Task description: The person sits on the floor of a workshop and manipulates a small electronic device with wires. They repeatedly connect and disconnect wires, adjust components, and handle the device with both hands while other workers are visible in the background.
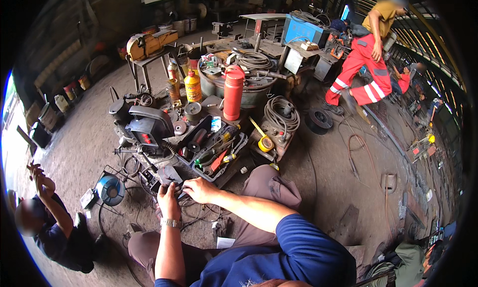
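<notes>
My left hand (169, 203), with a metal-banded watch at the wrist, is closed with its fingers pinched together. Beside it my right hand (200, 190) reaches in from the right, its fingers bent and closed close to the left fingertips. Some small dark piece seems to be between them, too small and covered to name. Just beyond the hands lies a flat grey metal plate (170, 174) next to dark machine parts. A black tool tray (212, 176) full of hand tools stands past my right hand. Behind the plate is a dark cut-off saw (151, 120).
A red flask (233, 95), a yellow bottle (192, 87), a yellow tape measure (266, 144) and a coiled cable (282, 115) stand beyond the tray. At left is a blue wire spool (110, 189). One person (52, 229) sits at left; another in red trousers (362, 63) walks at right.
</notes>
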Available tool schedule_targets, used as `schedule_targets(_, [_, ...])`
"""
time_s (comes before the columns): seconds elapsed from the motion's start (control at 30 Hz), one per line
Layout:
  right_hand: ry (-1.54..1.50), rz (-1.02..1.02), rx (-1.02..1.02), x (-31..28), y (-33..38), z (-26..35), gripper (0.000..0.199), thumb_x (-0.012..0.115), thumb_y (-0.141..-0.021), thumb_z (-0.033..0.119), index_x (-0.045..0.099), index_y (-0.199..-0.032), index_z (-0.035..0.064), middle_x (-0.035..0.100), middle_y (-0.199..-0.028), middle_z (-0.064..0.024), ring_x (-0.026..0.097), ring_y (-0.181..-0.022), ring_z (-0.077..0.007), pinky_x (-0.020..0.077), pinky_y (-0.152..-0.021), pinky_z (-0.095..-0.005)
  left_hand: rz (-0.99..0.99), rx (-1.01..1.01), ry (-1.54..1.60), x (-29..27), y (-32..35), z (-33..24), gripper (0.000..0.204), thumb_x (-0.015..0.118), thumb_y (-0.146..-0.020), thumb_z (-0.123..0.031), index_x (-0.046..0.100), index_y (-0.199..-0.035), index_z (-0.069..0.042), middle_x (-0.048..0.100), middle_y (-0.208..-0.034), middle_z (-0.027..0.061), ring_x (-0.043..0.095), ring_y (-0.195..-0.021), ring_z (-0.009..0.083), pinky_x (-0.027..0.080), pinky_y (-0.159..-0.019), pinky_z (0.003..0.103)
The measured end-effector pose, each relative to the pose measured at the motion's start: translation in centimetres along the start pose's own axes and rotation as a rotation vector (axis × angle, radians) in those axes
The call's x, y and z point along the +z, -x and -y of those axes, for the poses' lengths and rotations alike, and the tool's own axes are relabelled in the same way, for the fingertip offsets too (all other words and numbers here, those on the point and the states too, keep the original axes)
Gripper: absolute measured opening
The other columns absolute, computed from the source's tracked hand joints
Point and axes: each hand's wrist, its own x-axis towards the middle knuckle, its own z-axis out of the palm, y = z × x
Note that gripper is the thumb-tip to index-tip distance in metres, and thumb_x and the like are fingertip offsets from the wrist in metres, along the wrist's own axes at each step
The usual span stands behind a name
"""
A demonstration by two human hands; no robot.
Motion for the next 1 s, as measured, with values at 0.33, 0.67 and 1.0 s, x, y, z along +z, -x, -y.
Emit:
schedule_targets(0.33, [-0.073, -0.092, 0.045, 1.0, -1.1, 1.1, 0.018, 0.069, -0.088, 0.021, 0.068, -0.094, 0.0033, 0.069, -0.082, -0.0180, 0.070, -0.079, -0.0359, 0.0536, -0.067, -0.0426, -0.021, -0.129, 0.174, -0.7, 0.0, -1.1, 0.007, 0.065, -0.093, -0.007, 0.060, -0.098, -0.007, 0.065, -0.086, 0.0029, 0.064, -0.074, 0.0130, 0.055, -0.066, 0.026])
schedule_targets(0.67, [-0.165, -0.138, 0.173, 1.5, -1.9, 0.6, 0.018, 0.068, -0.089, 0.020, 0.069, -0.092, 0.0020, 0.070, -0.081, -0.0176, 0.072, -0.078, -0.0281, 0.0529, -0.067, -0.0383, 0.029, -0.121, 0.195, -0.9, -0.3, -0.3, 0.014, 0.065, -0.091, -0.003, 0.060, -0.104, -0.006, 0.066, -0.097, 0.0039, 0.065, -0.085, 0.0140, 0.055, -0.073, 0.027])
schedule_targets(1.0, [-0.222, -0.138, 0.238, 1.0, -1.9, 0.2, 0.021, 0.067, -0.090, 0.023, 0.070, -0.093, 0.0022, 0.071, -0.079, -0.0151, 0.070, -0.075, -0.0255, 0.0522, -0.067, -0.0384, 0.114, -0.084, 0.116, 0.2, 0.5, -1.2, 0.014, 0.066, -0.091, -0.001, 0.061, -0.104, -0.004, 0.066, -0.096, 0.0049, 0.065, -0.085, 0.0139, 0.054, -0.074, 0.025])
